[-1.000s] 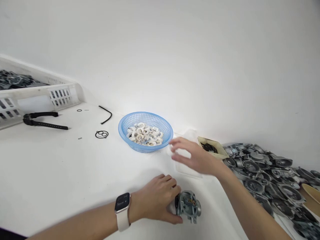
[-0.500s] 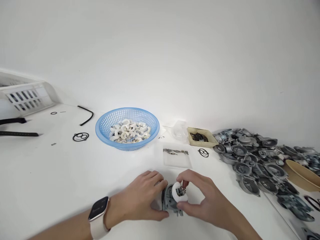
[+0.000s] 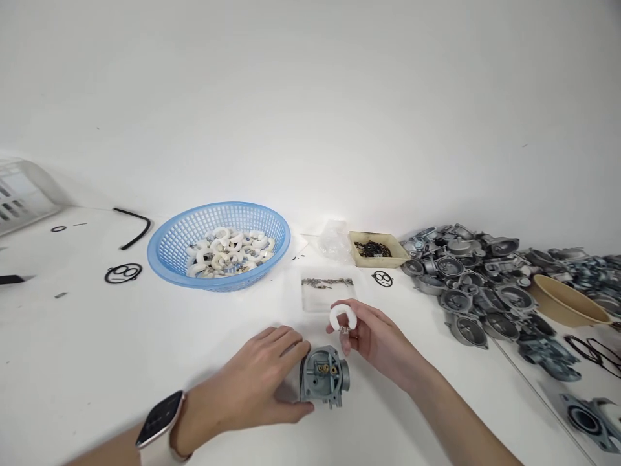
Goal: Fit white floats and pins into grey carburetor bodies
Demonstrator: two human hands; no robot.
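Note:
My left hand [image 3: 269,375] grips the left side of a grey metal carburetor body [image 3: 320,382], thumb in front and fingers behind. The body rests on the white table with its open chamber facing up, and brass jets show inside. Just above and to the right of it, my right hand [image 3: 369,333] holds a white C-shaped carburetor float [image 3: 343,316] between thumb and fingers. The float is clear of the body, its small metal hinge end pointing down. Beyond the right hand lies a shallow clear tray [image 3: 323,298] with small metal pins along its far side.
A blue basket [image 3: 160,255] holds many white floats. Near the wall stand a plastic bag [image 3: 334,241] and a cream tray [image 3: 356,255] of black rings. Metal float bowls [image 3: 468,301] are heaped at right beside a tan bowl [image 3: 567,304]. Black gaskets [image 3: 123,273] lie at left.
My right hand has lifted the float up and away from the carburetor body, uncovering its chamber, and turned it. My left hand still grips the body. The view has shifted slightly right.

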